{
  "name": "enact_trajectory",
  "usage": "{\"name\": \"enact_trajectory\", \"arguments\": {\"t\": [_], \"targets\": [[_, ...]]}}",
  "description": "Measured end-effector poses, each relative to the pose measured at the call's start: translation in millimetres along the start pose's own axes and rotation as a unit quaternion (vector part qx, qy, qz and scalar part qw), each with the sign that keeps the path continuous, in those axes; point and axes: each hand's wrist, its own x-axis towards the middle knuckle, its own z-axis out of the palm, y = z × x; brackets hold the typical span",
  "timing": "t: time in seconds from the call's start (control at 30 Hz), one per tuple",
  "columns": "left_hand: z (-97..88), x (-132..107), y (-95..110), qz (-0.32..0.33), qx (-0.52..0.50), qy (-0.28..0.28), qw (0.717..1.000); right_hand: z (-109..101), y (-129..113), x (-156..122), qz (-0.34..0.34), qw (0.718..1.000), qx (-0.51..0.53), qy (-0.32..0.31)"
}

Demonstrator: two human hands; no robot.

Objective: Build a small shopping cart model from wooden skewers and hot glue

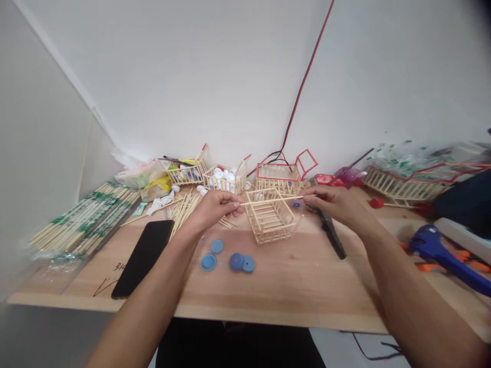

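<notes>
A thin wooden stick (272, 200) stretches level between my two hands, over a small basket-like frame built from sticks (270, 225). My left hand (218, 207) pinches the stick's left end between thumb and fingers. At the other end, the stick sits in the closed fingers of my right hand (330, 202). Whether the stick touches the frame's top rim, I cannot tell. Just below my right hand lies a black-handled tool (332, 235), its head partly hidden. Several blue round caps (217, 246) lie on the table in front of the frame.
Packaged chopsticks (88, 220), a black phone (143, 258) and loose sticks (184, 209) lie to the left. Stick-built carts line the wall, one with red trim (276, 174), another filled with white caps (226, 178). A blue glue gun (445, 253) lies at right.
</notes>
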Motion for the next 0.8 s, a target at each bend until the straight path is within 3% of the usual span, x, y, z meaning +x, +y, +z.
{"name": "enact_trajectory", "arguments": {"t": [0.13, 0.33, 0.8], "targets": [[6.6, 0.3, -14.4, -0.034, -0.056, -0.004, 0.998, 8.2, 15.8, -1.2, 0.003, 1.000, -0.004, -0.031], [15.1, -1.0, -19.8, -0.053, -0.097, -0.024, 0.994, 10.9, 27.9, -1.8, 0.009, 0.999, -0.012, -0.042], [20.4, -4.1, -20.8, -0.058, -0.105, -0.023, 0.992, 11.3, 27.9, -2.7, 0.012, 1.000, -0.012, -0.019]]}}
